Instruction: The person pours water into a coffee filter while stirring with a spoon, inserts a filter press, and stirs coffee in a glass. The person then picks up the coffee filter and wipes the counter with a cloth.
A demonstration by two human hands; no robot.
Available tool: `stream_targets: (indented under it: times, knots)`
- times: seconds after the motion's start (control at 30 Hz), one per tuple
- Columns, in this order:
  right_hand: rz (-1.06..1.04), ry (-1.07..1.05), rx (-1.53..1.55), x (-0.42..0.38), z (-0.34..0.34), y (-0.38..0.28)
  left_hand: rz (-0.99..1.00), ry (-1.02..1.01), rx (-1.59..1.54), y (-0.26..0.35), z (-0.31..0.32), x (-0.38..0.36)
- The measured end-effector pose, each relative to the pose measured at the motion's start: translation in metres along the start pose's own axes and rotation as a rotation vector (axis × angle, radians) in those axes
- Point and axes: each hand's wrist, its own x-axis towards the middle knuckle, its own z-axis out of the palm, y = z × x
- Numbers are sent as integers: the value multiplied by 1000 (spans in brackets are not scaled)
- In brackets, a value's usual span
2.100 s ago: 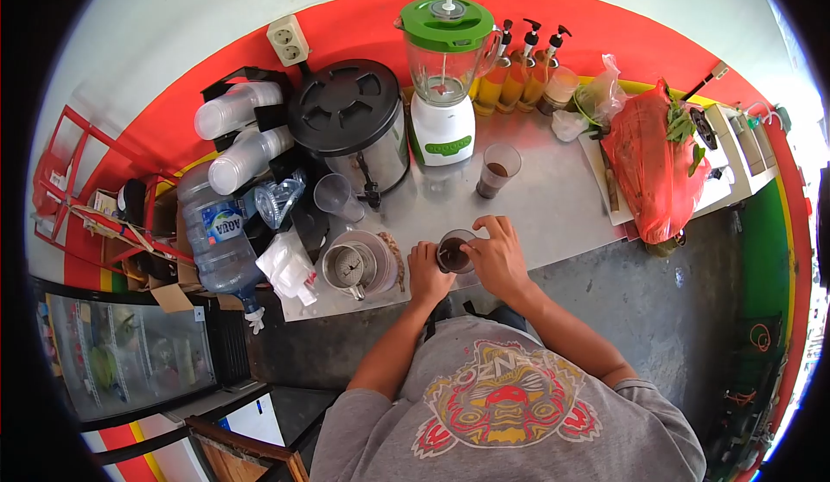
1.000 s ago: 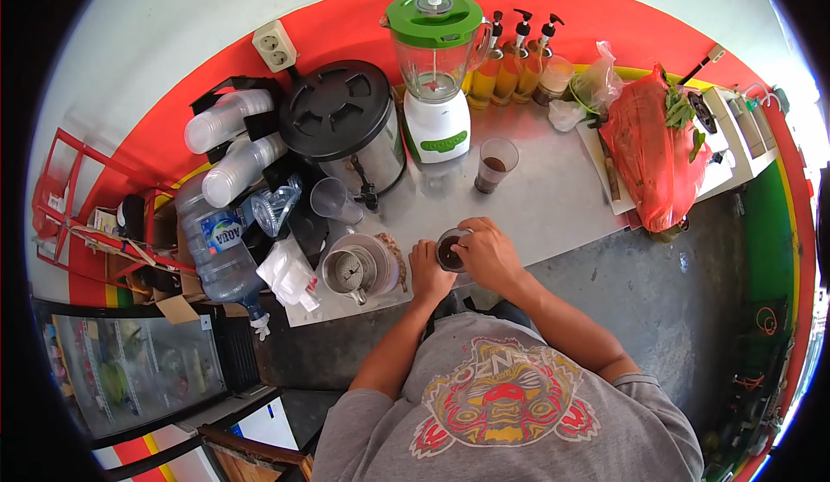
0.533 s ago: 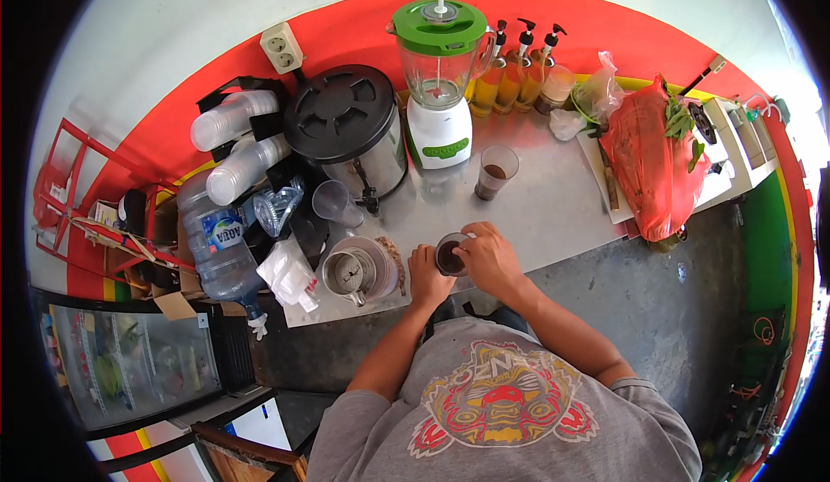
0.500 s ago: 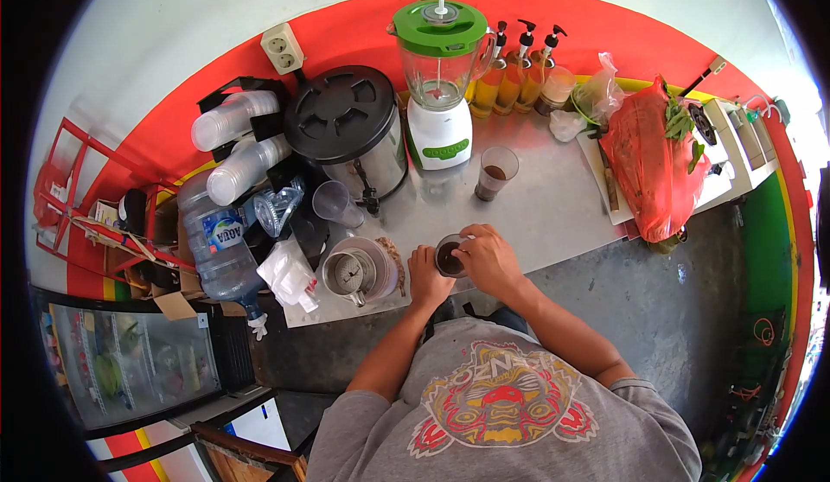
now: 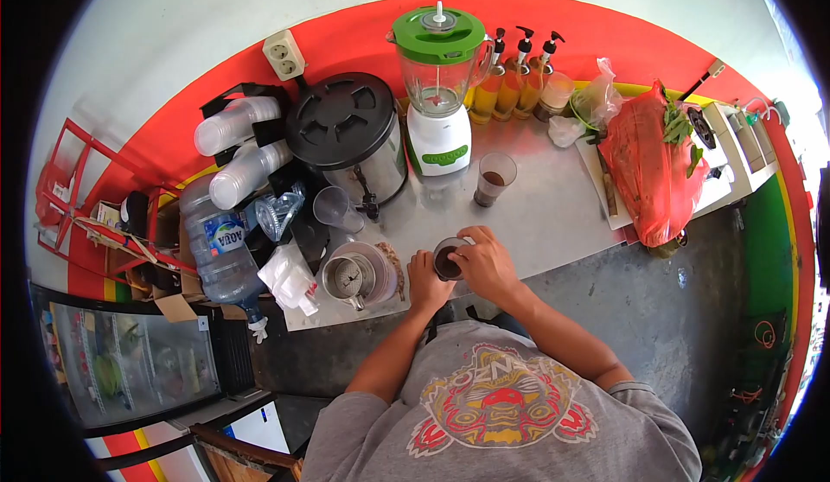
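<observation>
A clear plastic cup (image 5: 446, 268) with dark brown liquid stands at the front edge of the metal table. My left hand (image 5: 427, 283) is closed round its left side. Over the cup's right rim, my right hand (image 5: 486, 266) has its fingers bent together in a pinch; whatever is between them is hidden. Farther back stands a second cup (image 5: 494, 179) with some dark liquid at the bottom. To the left of my hands, a metal strainer cup (image 5: 347, 276) with a handle sits on a pale container (image 5: 380, 276).
A green-lidded blender (image 5: 438, 136) stands at the back beside a black-lidded steel dispenser (image 5: 346, 127). Several pump bottles (image 5: 512, 89) line the wall. At right is a red plastic bag (image 5: 653, 166). An empty clear cup (image 5: 337, 210) and white tissue bag (image 5: 290, 276) are left.
My right hand has shifted slightly left and down at the cup's rim. My left hand stays on the cup. The whole view has moved slightly.
</observation>
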Motion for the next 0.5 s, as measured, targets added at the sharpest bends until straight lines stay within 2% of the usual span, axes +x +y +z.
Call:
stream_targets:
  times: [0.13, 0.2, 0.3, 0.5]
  knots:
    - [-8, -14, 68, 1, 0, 1, 11, 14, 6, -3, 3, 0]
    - [15, 61, 159, 1, 0, -1, 1, -4, -4, -1, -1, 1]
    - [-3, 24, 1, -3, 4, 2, -9, -4, -40, 5, -6, 1]
    - [54, 130, 143, -6, 5, -2, 20, 6, -9, 0, -1, 0]
